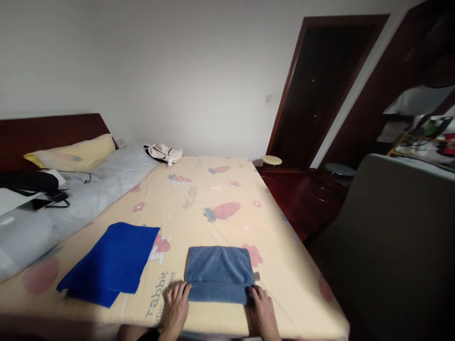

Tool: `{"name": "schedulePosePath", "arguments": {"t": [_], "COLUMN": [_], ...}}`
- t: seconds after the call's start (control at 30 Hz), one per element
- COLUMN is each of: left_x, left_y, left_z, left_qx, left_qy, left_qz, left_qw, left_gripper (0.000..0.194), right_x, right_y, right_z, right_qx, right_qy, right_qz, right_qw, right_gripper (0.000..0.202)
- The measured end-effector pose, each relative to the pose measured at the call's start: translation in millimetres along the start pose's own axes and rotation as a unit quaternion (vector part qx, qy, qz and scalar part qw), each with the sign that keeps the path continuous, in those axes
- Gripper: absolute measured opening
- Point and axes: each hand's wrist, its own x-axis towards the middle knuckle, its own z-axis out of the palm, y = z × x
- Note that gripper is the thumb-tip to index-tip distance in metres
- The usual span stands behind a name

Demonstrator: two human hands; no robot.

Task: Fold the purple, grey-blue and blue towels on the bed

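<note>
A grey-blue cloth, like a towel (220, 265), lies on the bed with its near edge folded over into a strip. At the near left corner of this strip, my left hand (177, 300) has its fingers curled onto the cloth, thumb hidden. My right hand (262, 303) pinches the near right corner in the same way. A small tag sticks out from the towel's right side. To the left, apart from both hands, a bright blue cloth (117, 260) lies loosely folded, its near end uneven.
The bed has a yellow patterned sheet (227, 187). Along its left run a grey quilt (88, 189), a yellow pillow (78, 154) and a phone (40, 203). A white bag (165, 152) rests at the far end. Right of the bed are a yellow stool (271, 160) and a dark chair back (384, 237).
</note>
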Motion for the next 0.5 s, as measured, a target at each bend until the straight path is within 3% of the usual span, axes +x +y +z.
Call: {"name": "schedulePosePath", "arguments": {"t": [0.13,0.27,0.37,0.5], "left_x": [6,13,17,22], "left_y": [-3,-11,-21,-28], "left_z": [-8.5,-19.1,-20.4,-11.9], "left_qx": [-0.056,-0.186,-0.301,-0.433], "left_qy": [0.030,0.030,0.050,0.087], "left_qz": [0.025,0.017,-0.023,-0.096], "left_qw": [0.998,0.982,0.952,0.892], "left_gripper": [0.054,0.038,0.029,0.024], "right_x": [8,17,22,24], "right_y": [-10,-15,-16,-13], "right_z": [-11,-32,-46,-44], "right_qx": [-0.032,0.001,0.045,0.093], "right_qy": [0.005,-0.025,-0.047,-0.035], "right_qz": [0.009,0.030,0.064,0.098], "right_qw": [0.999,0.999,0.996,0.990], "right_gripper": [0.045,0.023,0.011,0.021]}}
